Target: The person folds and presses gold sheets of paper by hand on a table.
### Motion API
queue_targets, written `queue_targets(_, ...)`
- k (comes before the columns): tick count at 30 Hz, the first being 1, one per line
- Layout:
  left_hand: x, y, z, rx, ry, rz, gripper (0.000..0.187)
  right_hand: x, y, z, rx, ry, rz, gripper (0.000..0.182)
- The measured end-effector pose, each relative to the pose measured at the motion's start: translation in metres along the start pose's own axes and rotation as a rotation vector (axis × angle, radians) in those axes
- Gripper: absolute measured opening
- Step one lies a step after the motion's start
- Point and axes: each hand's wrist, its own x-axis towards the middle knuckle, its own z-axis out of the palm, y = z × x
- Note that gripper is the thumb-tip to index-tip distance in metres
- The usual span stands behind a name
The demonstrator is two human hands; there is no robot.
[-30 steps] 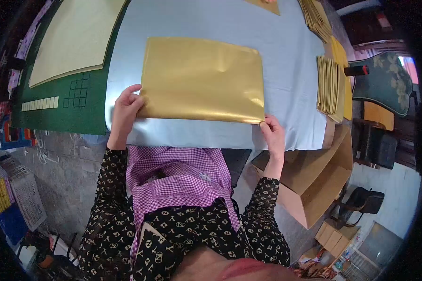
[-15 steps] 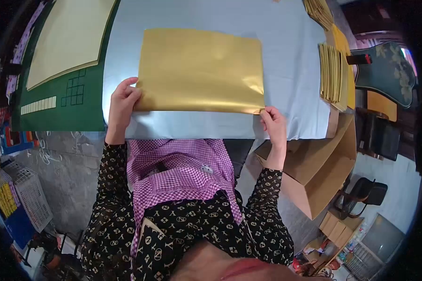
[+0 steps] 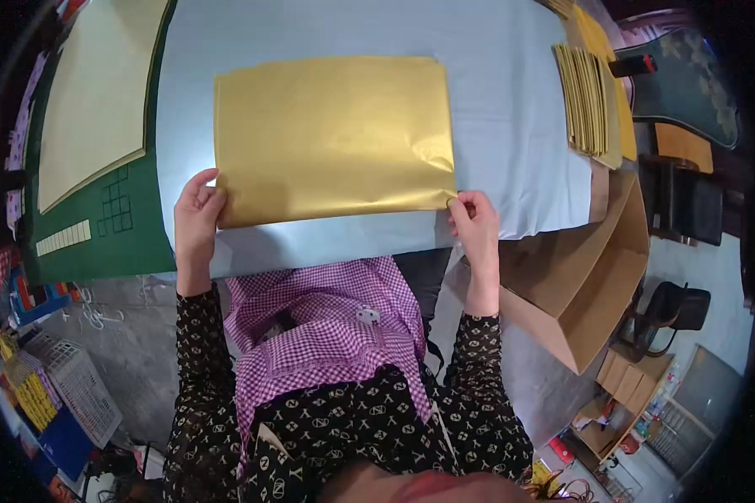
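Note:
A shiny gold sheet (image 3: 331, 138) lies on the pale blue table cover (image 3: 512, 109), its near edge bowing slightly. At its near left corner, my left hand (image 3: 197, 220) is closed with thumb and fingers pinching the edge. My right hand (image 3: 476, 225) pinches the near right corner, where the sheet is creased and catches the light. Along the top left, a second edge shows just beside the first, like another layer.
Left of the cover lies a green cutting mat (image 3: 126, 243) with cream sheets (image 3: 101, 92) and a ruled strip (image 3: 64, 238) on it. Folded gold stacks (image 3: 583, 101) stand at the table's right edge. Below them is an open cardboard box (image 3: 575, 285).
The view has tilted, so the table, sheet and both hands sit differently in the picture. Both hands still pinch the sheet's near corners; its far edge now looks more layered.

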Motion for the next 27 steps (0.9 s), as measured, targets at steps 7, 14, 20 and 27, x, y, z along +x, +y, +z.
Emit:
queue_targets(7, -0.002, 0.003, 0.004, 0.046, 0.055, -0.032, 0.034, 0.030, -0.003, -0.017, -0.118, -0.127, -0.072, 0.026)
queue_targets(14, 0.003, -0.007, -0.007, 0.063, 0.007, 0.002, 0.034, 0.096, -0.038, -0.012, -0.089, -0.221, -0.132, 0.032)
queue_targets(20, 0.000, -0.001, -0.001, 0.049, 0.022, 0.019, 0.036, 0.137, -0.072, -0.002, -0.044, -0.261, -0.108, 0.035)
queue_targets(27, -0.003, 0.003, -0.001, 0.133, 0.013, -0.005, 0.040, 0.165, -0.083, 0.013, -0.050, -0.244, -0.087, 0.027)
